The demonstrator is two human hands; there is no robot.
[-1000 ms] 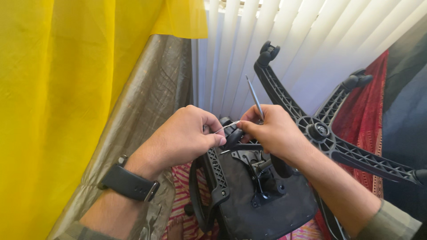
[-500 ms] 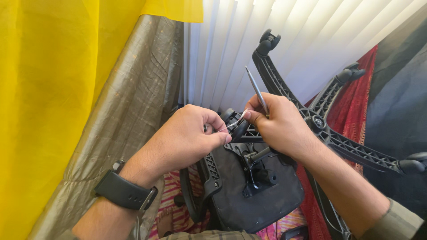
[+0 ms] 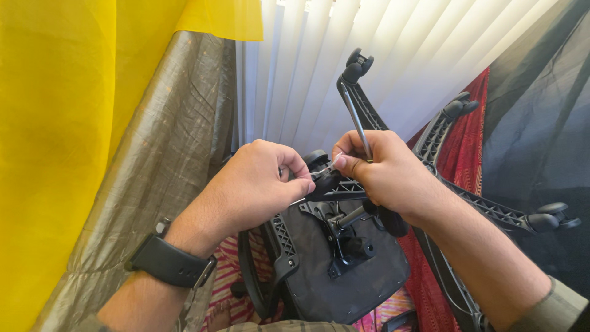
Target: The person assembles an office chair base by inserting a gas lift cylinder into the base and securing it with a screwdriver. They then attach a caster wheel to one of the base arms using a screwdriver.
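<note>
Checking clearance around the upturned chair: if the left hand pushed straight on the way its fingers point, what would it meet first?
Probably the right hand: the left hand points rightward at it, fingertips nearly meeting over the black caster, which lies just beneath. Depth is unclear.

No packages, labels, signs or screens are seen anywhere around the two hands. The dark band worn on the left wrist is turned so that only its strap and clasp are shown, and no display face is visible.
</note>
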